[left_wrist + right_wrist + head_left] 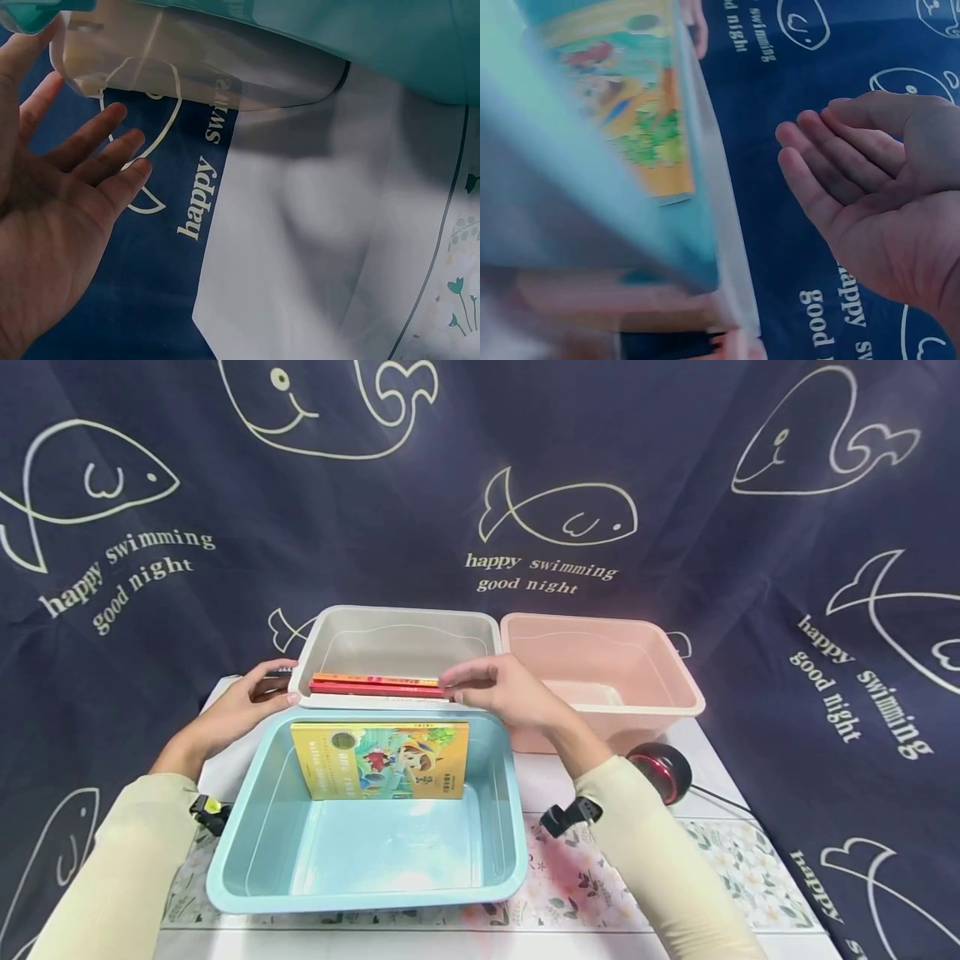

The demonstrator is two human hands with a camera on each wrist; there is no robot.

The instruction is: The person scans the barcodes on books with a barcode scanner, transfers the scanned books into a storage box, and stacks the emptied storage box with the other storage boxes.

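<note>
My left hand (pixel 236 710) is at the left end of the grey bin (pixel 405 618), fingers at its rim and nothing held. In the left wrist view its fingers (pixel 90 142) are spread and slightly bent. Over the right end of the red book (pixel 375 689) and the orange-edged book (pixel 352 677), standing in the grey bin, is my right hand (pixel 517 689). The right wrist view shows its fingers (pixel 847 157) loosely bent, gripping nothing; contact with the books cannot be told. A yellow illustrated children's book (pixel 390 764) leans on the far wall inside the light-blue bin (pixel 232 860).
A pink bin (pixel 600 722) stands right of the grey one. Beside it sits a round black device (pixel 660 772) with a red glow and a cable. Below lies a white table (pixel 600 947) with a floral strip; a dark fish-print curtain (pixel 697 568) hangs behind.
</note>
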